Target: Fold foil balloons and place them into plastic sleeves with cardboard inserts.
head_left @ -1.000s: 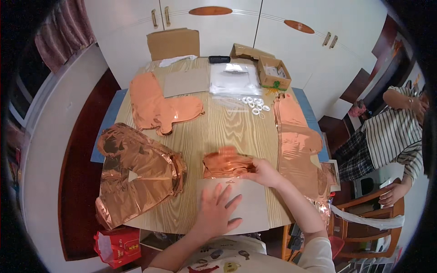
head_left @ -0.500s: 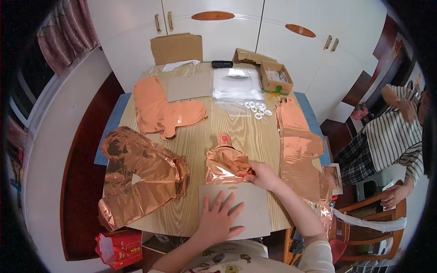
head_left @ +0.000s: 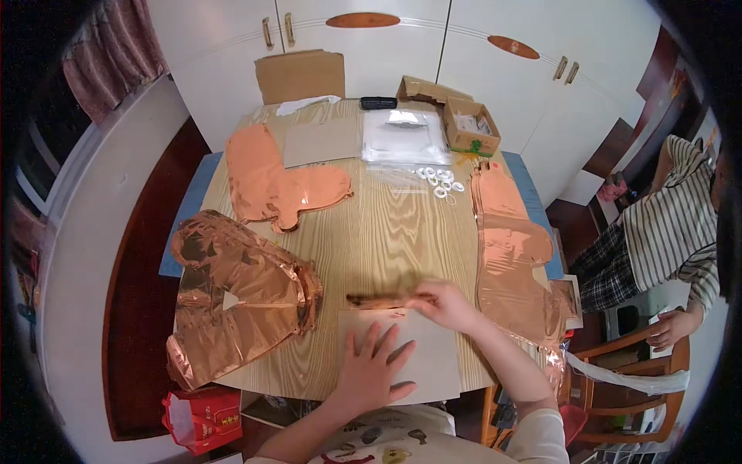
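My left hand [head_left: 369,371] lies flat with fingers spread on a grey cardboard sheet [head_left: 434,352] at the table's near edge. At the sheet's far edge, my right hand [head_left: 447,304] pinches a rose-gold foil balloon [head_left: 377,302], folded and seen nearly edge-on. How much foil lies under the sheet I cannot tell. To the left is a pile of shiny flat foil balloons [head_left: 232,271], with another foil stack [head_left: 259,178] beyond it. A further stack of foil balloons [head_left: 506,267] runs along the right side.
Farther back lie a grey card [head_left: 321,145], clear plastic bags [head_left: 403,139], white ribbon rings [head_left: 440,182] and an open cardboard box [head_left: 473,138]. A black object [head_left: 379,103] sits near the cabinets. A person in a striped top [head_left: 668,216] stands at right by a wooden chair [head_left: 676,363].
My right hand has lifted and folded the foil balloon's far part toward me, so it now shows as a narrow strip at the cardboard's edge. My left hand stays put.
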Demonstrator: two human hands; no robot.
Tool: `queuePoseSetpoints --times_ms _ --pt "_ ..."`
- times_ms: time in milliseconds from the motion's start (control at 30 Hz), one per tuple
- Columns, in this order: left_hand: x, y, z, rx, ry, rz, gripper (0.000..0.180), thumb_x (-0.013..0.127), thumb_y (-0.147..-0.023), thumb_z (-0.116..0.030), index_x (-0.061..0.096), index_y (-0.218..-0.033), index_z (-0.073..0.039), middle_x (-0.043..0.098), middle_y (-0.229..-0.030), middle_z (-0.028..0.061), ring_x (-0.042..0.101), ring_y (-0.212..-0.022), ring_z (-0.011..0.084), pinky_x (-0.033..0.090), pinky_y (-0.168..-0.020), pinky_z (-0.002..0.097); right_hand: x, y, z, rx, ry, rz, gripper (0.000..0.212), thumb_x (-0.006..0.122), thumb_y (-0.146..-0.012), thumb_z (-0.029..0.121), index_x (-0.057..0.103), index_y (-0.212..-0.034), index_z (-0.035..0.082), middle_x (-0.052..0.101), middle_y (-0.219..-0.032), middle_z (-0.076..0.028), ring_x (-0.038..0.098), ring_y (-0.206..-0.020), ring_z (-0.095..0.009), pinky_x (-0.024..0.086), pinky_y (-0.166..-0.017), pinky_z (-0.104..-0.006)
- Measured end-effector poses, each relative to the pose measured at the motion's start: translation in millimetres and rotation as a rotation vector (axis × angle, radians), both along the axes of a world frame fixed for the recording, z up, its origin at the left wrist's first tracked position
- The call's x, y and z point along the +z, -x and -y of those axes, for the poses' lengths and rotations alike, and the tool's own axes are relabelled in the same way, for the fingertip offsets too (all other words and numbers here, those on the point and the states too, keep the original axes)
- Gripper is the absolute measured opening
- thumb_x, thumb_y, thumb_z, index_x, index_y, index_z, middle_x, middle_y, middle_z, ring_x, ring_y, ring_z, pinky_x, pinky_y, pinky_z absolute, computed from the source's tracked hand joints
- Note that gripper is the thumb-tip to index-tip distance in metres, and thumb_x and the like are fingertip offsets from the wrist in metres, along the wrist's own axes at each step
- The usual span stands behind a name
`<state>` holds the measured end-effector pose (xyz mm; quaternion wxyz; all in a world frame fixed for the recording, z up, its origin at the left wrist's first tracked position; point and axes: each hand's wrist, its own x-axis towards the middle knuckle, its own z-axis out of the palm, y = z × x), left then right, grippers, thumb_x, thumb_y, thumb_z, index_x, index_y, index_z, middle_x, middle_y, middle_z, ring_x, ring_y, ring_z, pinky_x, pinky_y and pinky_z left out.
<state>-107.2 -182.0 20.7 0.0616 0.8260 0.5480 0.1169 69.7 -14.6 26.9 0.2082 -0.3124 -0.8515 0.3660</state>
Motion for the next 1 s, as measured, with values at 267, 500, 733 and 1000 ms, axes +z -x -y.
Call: queuePoseSetpoints --times_ms 267,500,733,1000 --pt "-15.4 2.1 -0.6 0.045 0.132 0.203 0.070 0.048 -0.084 -0.066 0.042 -0.141 -0.027 0.041 -0.148 0.0015 0.032 -0.140 0.0252 0.015 -0.113 0.0590 -21.0 -15.2 40.6 0.233 -0.393 0.069 0.025 0.069 -0.074 0.008 0.063 -0.098 0.007 0.066 -0.111 -0.006 0.061 -0.113 -0.023 0.051 -0.090 -0.0371" --pt "5.2 3.3 -9.6 0.078 0.319 0.402 0.072 0.055 -0.080 -0.062 0.045 -0.140 -0.023 0.043 -0.147 0.0022 0.034 -0.138 0.0250 0.014 -0.115 0.0569 -26.7 -14.4 42.8 0.234 -0.422 0.100 0.016 0.065 -0.078 0.010 0.062 -0.093 0.007 0.066 -0.113 -0.005 0.060 -0.116 -0.022 0.052 -0.091 -0.0359" --pt "8.5 58.5 -7.7 0.071 0.275 0.136 0.043 0.068 -0.080 -0.026 0.062 -0.119 -0.008 0.061 -0.123 0.0092 0.055 -0.120 0.0276 0.032 -0.110 0.0491 -13.7 -10.6 36.7 0.255 -0.486 0.072 0.009 0.063 -0.078 0.009 0.062 -0.087 0.007 0.066 -0.112 -0.006 0.063 -0.113 -0.021 0.055 -0.088 -0.0326" --pt "38.4 49.7 -73.5 -0.100 0.253 0.062 0.052 0.065 -0.083 -0.036 0.058 -0.124 -0.004 0.056 -0.132 0.0129 0.050 -0.127 0.0257 0.032 -0.109 0.0501 -12.3 -9.0 28.9 0.284 -0.461 0.038 0.019 0.061 -0.072 0.013 0.061 -0.089 0.006 0.065 -0.112 -0.009 0.062 -0.113 -0.023 0.053 -0.095 -0.0335"
